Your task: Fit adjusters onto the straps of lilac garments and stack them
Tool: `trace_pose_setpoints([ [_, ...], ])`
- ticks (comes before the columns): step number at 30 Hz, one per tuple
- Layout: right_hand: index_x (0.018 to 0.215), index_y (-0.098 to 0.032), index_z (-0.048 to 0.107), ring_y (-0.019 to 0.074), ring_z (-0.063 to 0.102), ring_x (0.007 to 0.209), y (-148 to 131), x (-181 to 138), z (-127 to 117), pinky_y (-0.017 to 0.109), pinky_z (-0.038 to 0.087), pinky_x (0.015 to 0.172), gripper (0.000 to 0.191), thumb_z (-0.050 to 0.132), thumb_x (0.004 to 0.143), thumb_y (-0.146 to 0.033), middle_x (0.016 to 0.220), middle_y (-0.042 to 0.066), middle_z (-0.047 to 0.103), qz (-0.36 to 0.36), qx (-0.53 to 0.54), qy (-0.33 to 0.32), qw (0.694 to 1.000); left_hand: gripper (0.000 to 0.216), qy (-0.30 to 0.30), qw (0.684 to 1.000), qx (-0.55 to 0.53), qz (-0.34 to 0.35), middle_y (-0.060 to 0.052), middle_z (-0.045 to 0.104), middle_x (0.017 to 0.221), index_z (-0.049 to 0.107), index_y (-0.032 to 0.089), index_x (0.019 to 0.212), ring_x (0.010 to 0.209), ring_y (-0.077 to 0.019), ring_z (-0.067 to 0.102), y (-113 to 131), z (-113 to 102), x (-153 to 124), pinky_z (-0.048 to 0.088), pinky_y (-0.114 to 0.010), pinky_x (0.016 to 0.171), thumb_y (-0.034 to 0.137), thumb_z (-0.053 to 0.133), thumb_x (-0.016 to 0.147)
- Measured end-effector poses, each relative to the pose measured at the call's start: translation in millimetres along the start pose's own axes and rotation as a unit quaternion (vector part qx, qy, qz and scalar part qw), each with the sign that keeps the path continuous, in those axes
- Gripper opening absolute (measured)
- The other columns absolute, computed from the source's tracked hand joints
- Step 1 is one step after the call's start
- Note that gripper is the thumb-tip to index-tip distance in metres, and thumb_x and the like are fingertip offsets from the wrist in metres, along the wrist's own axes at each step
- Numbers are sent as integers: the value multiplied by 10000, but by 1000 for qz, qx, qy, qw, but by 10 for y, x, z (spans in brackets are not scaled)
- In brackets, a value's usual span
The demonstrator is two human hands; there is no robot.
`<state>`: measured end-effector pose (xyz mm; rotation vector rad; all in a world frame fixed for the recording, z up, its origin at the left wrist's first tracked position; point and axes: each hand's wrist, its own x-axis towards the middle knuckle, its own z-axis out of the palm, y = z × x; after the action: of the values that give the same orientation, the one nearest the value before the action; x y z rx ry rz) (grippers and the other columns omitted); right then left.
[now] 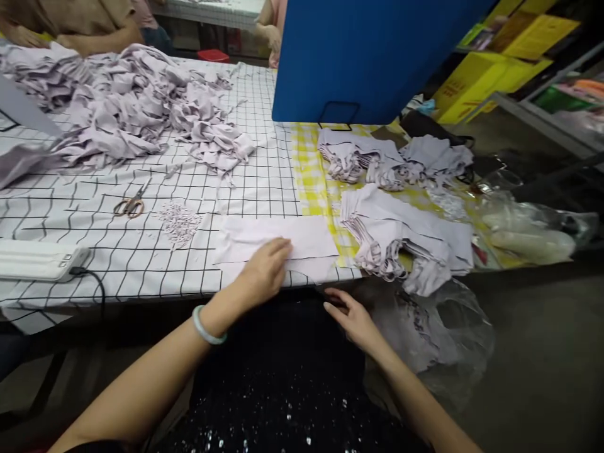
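My left hand point(265, 269), with a pale green bangle on the wrist, lies flat with fingers stretched out on a pale lilac fabric piece point(278, 242) at the table's front edge. My right hand point(352, 316) is below the table edge over my dark sparkly lap, fingers loosely extended and holding nothing I can make out. Just right of the flat piece lies a stack of lilac fabric pieces point(401, 236); another stack point(358, 156) lies farther back.
A big heap of lilac fabric point(127, 107) fills the far left of the checked tablecloth point(141, 258). Scissors point(131, 204) and small scraps point(179, 221) lie nearby. A white device point(38, 259), blue board point(368, 56), plastic bags point(533, 229). Another person's arm point(89, 31) at back.
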<state>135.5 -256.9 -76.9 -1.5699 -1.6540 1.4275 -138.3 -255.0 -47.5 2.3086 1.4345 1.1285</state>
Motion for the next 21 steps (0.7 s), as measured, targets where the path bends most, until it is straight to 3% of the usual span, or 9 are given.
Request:
trace_pose_setpoints([
  [2,1073,-210,686,266,631,1094,110,61,130,392,485,952,483,752,728,-542,1121,92,706,6,92,-11,996,352,-22,997,-78,11,-177,642,1228,582,113,1239,1149,-231,629,207,286,103,559,-419,981,84,447,915],
  [5,982,-185,705,251,643,1028,92,143,178,382,467,951,412,710,790,-549,1003,66,728,-8,166,-68,984,293,-50,991,-125,-14,-147,682,1111,651,115,1095,1028,-213,672,370,517,154,596,-379,910,48,460,883],
  [8,938,-174,707,242,649,973,-12,-24,44,375,463,929,369,667,847,-529,960,70,734,-24,112,-114,987,321,-56,990,-128,-22,-145,663,1171,657,127,1111,1085,-218,654,390,549,100,586,-388,939,29,479,863],
  [13,1372,-218,510,175,641,771,-283,-590,-281,341,488,843,472,551,955,-434,755,-8,677,-41,-22,-99,994,335,-67,996,-56,8,-134,635,1244,661,157,1192,1163,-264,576,463,595,-4,545,-460,991,98,576,874],
  [14,1372,-227,516,167,637,756,-375,-680,-344,324,497,812,451,538,964,-419,752,-10,674,-45,-35,-113,992,308,-74,997,-31,11,-132,627,1267,678,162,1178,1174,-277,558,490,616,-15,539,-470,995,124,587,886],
  [18,1068,-200,711,172,690,836,-843,-815,-597,315,534,823,270,523,978,-370,872,63,754,-80,3,-238,968,248,-94,994,48,29,-130,584,1356,737,182,1112,1198,-314,522,549,660,-33,527,-495,991,210,556,944],
  [21,1159,-208,712,194,708,960,-1164,-635,-725,358,536,915,286,571,950,-344,1074,104,760,-125,63,-238,961,259,-102,992,60,32,-136,581,1363,740,199,1130,1199,-316,523,548,639,-24,522,-502,991,227,558,948],
])
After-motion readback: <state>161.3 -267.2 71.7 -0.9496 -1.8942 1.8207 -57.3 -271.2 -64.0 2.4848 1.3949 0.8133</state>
